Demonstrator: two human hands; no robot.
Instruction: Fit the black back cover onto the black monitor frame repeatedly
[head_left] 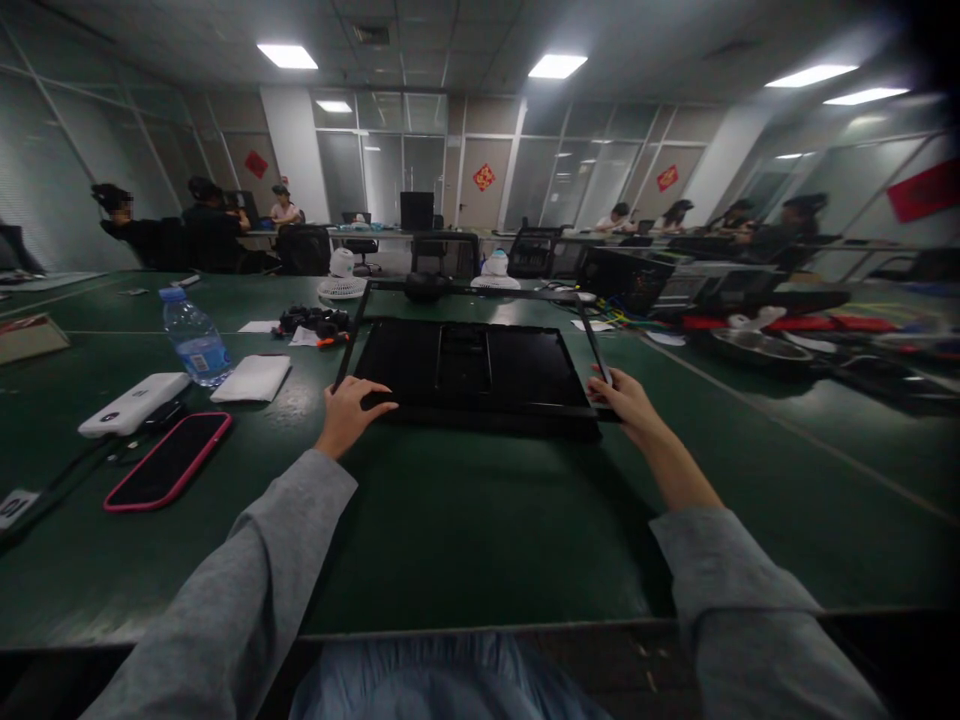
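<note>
A thin black rectangular frame, like a monitor bezel, is held tilted above a flat black panel on the green table. The panel looks like a monitor's rear cover, with a raised or recessed strip down its middle. My left hand pinches the frame's near left corner between thumb and fingers. At the near right corner, my right hand grips the frame, fingers around its side bar. The far bar of the frame stands higher in view than the panel's far edge. Whether frame and panel touch along the near side I cannot tell.
Left of my arm lie a pink-edged phone, a white power bank, a water bottle and folded tissue. Two small white fans stand beyond the frame. On the right are a pan and cables. Several people sit farther back.
</note>
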